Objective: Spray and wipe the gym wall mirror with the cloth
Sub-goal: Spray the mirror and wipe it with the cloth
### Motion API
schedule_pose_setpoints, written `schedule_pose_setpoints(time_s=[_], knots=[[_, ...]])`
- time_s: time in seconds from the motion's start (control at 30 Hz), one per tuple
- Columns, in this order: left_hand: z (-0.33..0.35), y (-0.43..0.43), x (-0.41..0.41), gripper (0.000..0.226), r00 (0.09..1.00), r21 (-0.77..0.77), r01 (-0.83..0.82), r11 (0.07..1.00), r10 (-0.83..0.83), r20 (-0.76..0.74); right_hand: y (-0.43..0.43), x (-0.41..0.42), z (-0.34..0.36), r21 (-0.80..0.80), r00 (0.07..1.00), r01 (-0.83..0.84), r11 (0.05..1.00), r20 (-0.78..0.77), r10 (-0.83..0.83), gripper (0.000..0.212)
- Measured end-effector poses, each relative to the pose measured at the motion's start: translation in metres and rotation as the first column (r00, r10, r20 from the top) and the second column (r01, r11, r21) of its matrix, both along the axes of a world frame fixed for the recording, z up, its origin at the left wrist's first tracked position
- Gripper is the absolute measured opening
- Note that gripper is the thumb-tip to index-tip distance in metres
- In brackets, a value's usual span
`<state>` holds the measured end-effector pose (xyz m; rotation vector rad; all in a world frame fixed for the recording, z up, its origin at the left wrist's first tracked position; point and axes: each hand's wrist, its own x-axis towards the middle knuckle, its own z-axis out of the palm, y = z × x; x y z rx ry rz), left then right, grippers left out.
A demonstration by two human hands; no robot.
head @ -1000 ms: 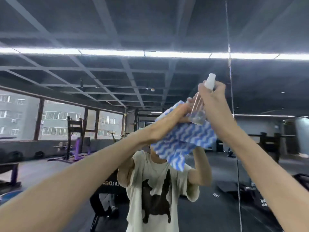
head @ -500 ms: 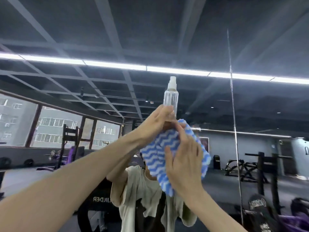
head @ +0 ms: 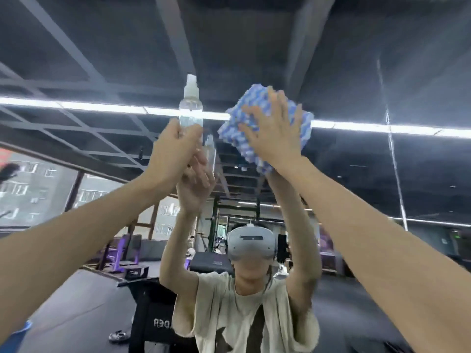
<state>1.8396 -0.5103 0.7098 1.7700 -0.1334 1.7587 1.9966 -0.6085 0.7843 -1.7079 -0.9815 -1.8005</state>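
The wall mirror (head: 356, 72) fills the view and reflects the gym and me. My left hand (head: 172, 154) is raised high and grips the lower part of a clear spray bottle (head: 191, 108) with a white nozzle, held upright. To its right, my right hand (head: 272, 133) presses a blue-and-white wavy-patterned cloth (head: 300, 128) flat against the glass with spread, straight fingers. The cloth sticks out around the palm. Both arms reach up, a small gap between the hands.
A vertical seam (head: 393, 159) between mirror panels runs down at the right. Reflected in the glass are a light strip (head: 89, 107), purple gym machines (head: 119, 253) at left and a black bench (head: 153, 314) behind me.
The bottle passed from my right hand to my left. My right hand took the cloth, moved up and right, and now presses it on the mirror. My view tilted upward.
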Motion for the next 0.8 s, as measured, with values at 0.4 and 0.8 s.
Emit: schedule_pose_setpoints(time_s=[0.4,0.8], knots=[[-0.018,0.066,-0.070,0.034,0.933,-0.137,-0.346,0.928,0.356,0.053,0.078,-0.065,0.043,-0.118,0.995,-0.095,0.989,0.020,0.098,0.054],[-0.036,0.093,-0.107,0.052,0.871,-0.223,-0.470,0.854,0.490,0.043,0.154,-0.119,0.033,-0.168,0.997,-0.015,0.986,0.070,0.027,0.051]])
